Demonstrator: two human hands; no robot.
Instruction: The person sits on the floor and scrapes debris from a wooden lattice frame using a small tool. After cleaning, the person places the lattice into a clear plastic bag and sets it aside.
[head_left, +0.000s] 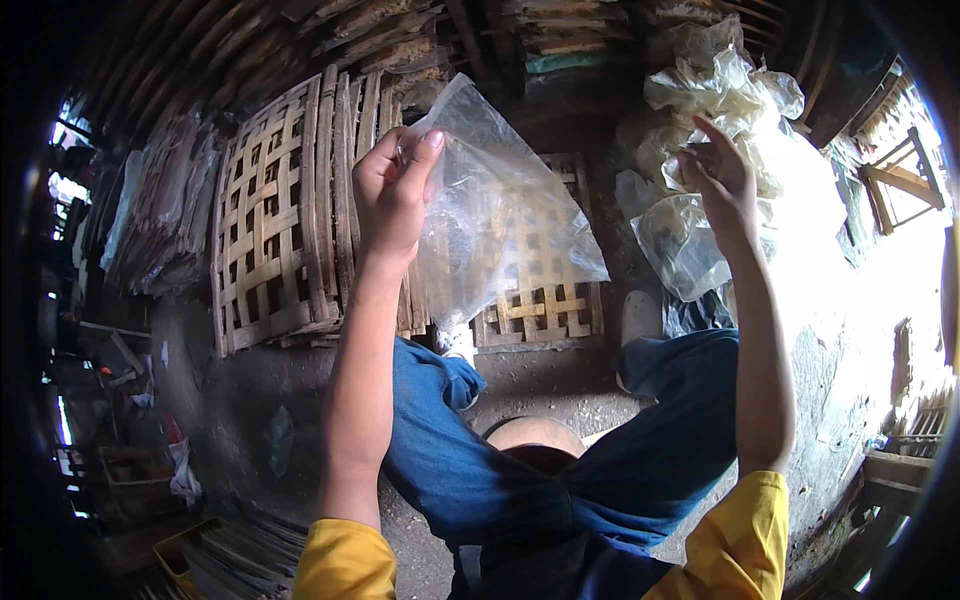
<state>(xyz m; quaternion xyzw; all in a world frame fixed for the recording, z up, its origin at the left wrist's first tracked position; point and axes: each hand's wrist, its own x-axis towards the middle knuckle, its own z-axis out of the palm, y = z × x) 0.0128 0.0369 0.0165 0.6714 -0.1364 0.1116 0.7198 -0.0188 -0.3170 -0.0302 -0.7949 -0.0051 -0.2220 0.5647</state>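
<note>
Pinched at its upper left edge, a clear plastic sheet (502, 187) hangs from my left hand (397, 180). Through the sheet I can see a woven bamboo panel (536, 307) lying flat on the floor between my feet. My right hand (716, 176) is raised with fingers apart, holding nothing that I can see. Behind and below it is a heap of crumpled clear plastic (720, 90), its right side washed out by bright light. Left of my left hand leans a stack of woven bamboo panels (262, 210).
A round stool seat (536, 435) shows between my thighs. Stacked sheets (165, 202) stand at far left. A yellow crate (176, 551) sits at lower left beside flat strips (240, 559). A wooden frame (904, 184) is at far right. More stacked layers (375, 37) line the back.
</note>
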